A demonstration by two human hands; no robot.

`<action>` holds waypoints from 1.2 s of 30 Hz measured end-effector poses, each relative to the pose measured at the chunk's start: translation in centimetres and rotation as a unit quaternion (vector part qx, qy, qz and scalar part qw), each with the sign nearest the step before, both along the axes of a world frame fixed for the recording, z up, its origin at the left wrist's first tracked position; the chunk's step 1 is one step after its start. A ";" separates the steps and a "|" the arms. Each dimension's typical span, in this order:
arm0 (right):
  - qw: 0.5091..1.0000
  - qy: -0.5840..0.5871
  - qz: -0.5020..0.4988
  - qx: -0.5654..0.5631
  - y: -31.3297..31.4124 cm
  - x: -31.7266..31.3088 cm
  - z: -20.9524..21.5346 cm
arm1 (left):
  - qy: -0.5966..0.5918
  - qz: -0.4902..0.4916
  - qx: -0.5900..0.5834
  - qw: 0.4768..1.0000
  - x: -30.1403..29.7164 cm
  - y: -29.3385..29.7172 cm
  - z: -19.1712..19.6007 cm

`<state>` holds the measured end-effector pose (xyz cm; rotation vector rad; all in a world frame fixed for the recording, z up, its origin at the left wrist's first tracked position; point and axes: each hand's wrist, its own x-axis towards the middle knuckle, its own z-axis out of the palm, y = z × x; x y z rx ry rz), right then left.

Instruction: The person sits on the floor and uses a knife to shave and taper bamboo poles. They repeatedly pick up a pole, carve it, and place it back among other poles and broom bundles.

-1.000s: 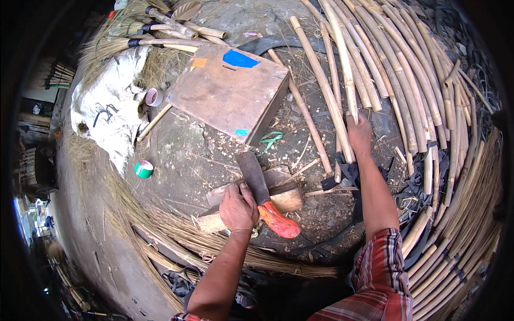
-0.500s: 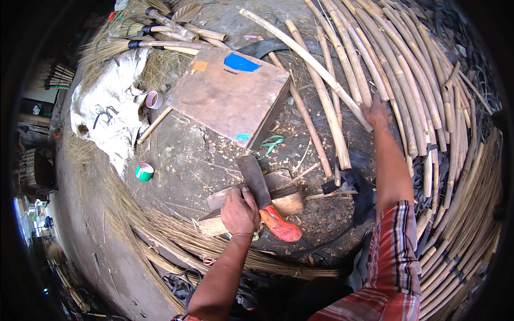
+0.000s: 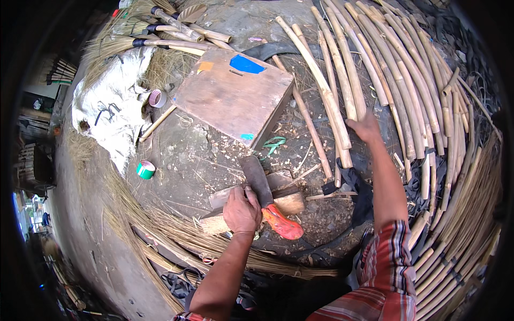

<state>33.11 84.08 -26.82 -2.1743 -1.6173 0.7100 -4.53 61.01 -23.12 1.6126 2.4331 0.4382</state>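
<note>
Right fingers (image 3: 357, 125) at bamboo ends (image 3: 350, 108), narrow gap between cleaver (image 3: 258, 183) and box (image 3: 234, 96)

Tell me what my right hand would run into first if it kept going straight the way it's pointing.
Probably the lower end of a bamboo pole just ahead of your right hand. Depth is unclear, so they may already be touching.

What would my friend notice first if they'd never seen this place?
Probably the big knife's orange-red handle, low in the middle, beside the left hand. Next, perhaps the many bamboo poles fanned out on the right, with the right hand near some of their ends. The wooden box with a blue patch on top, upper middle, stands out too.
</note>
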 end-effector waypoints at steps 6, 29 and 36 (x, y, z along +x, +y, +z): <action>0.886 0.437 -0.105 -0.108 -7.3 3.3 0.3 | 0.009 -0.007 -0.002 1.000 -0.1 0.0 -0.1; 0.971 -0.170 -0.097 0.138 -6.4 -2.7 -2.1 | 0.001 -0.013 0.016 1.000 -0.1 0.0 0.0; 0.979 -0.070 -0.130 0.138 -5.1 0.6 -4.0 | -0.002 -0.013 0.030 0.999 -0.2 0.0 -0.4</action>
